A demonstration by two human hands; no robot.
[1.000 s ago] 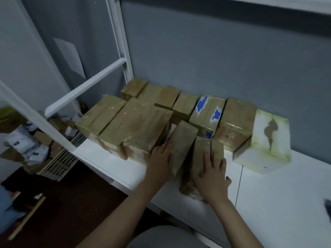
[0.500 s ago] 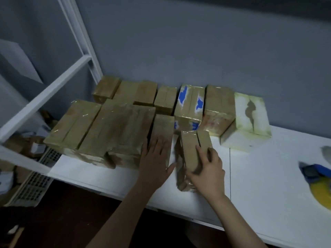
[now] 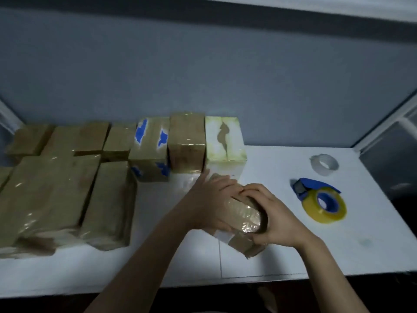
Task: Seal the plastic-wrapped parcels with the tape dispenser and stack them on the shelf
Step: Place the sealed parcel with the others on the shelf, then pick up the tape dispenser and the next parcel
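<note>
The shelf [image 3: 293, 256] runs along the wall [image 3: 225, 75] behind it. A row of parcels [image 3: 187, 141] stands against the wall, from the far left to the middle. In front of that row, at the left, a front group of parcels [image 3: 52, 195] lies packed side by side. The loose parcel [image 3: 243, 215] is before the right end of the row, with the left hand [image 3: 207, 206] on its left side and the right hand [image 3: 273, 218] round its right end. The tape dispenser [image 3: 320, 199] lies right of it, apart. A spare tape roll [image 3: 324, 163] lies behind the dispenser, nearer the wall.
</note>
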